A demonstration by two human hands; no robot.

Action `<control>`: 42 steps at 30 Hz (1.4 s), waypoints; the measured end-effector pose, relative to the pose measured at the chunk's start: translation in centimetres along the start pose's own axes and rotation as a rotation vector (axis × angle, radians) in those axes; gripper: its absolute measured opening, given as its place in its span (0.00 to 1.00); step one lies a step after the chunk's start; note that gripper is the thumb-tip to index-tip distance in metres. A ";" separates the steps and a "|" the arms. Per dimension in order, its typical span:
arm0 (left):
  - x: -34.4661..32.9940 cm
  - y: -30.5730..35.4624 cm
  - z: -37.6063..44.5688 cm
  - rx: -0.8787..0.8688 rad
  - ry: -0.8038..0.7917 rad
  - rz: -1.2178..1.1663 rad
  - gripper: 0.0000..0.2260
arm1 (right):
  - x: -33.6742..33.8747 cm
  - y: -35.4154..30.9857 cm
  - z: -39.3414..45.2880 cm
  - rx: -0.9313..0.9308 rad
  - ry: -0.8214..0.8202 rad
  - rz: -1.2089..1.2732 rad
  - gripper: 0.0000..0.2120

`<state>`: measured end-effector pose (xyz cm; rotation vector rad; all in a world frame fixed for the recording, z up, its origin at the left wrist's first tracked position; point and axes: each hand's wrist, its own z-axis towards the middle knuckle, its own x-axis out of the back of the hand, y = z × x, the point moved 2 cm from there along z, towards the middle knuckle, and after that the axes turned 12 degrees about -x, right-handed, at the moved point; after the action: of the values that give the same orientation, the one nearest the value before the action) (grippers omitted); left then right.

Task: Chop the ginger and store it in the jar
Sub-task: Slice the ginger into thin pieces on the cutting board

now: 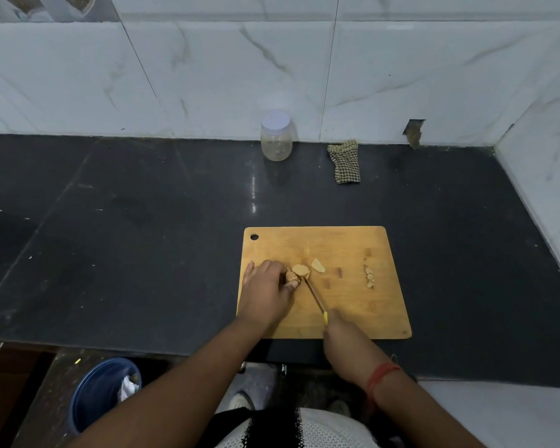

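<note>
My left hand (265,287) pins the ginger (292,277) on the wooden cutting board (346,305), fingers curled over it. My right hand (340,334) has its grip clenched round the yellow-handled knife (314,294), blade tip at the ginger. Cut slices (317,265) lie just beside. The lidded jar (276,135) stands well back on the bench (143,237) by the wall
</note>
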<state>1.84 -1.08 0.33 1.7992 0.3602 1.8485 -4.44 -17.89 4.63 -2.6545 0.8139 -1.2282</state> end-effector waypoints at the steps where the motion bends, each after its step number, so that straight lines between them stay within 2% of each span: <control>1: 0.1 0.0 0.0 -0.005 0.000 0.008 0.09 | 0.3 -0.3 0.0 0.052 0.049 -0.033 0.12; 2: 0.2 -0.1 0.0 -0.012 0.003 0.018 0.10 | 0.1 -0.5 0.3 0.079 0.061 -0.095 0.11; 5: 0.4 0.1 0.1 -0.059 -0.044 0.051 0.19 | 0.3 -0.9 0.8 0.104 0.084 -0.083 0.11; 11: 0.6 -0.4 0.2 -0.128 -0.071 0.145 0.16 | -0.3 -1.4 1.3 0.129 0.037 -0.080 0.12; 14: 0.7 -0.6 -0.3 -0.123 -0.080 0.176 0.18 | -0.1 -1.1 2.0 0.062 0.035 -0.059 0.14; 19: 1.2 -0.6 -0.5 -0.175 -0.157 0.272 0.23 | -0.7 -1.2 1.8 0.090 0.047 -0.089 0.14; 24: 1.3 -0.7 -0.8 -0.222 -0.185 0.343 0.19 | -0.5 -1.2 2.4 0.059 0.085 -0.061 0.13; 31: 0.9 -0.5 -0.7 -0.144 -0.106 0.284 0.16 | -0.7 -1.9 2.0 0.101 0.060 -0.066 0.12; 42: 0.4 -0.3 -0.4 -0.119 -0.089 0.251 0.12 | -1.2 -2.4 1.0 0.148 0.028 -0.074 0.10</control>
<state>1.45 -0.59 0.46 1.9066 -0.0095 1.9020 -3.35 -15.37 3.89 -2.5750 0.6074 -1.2910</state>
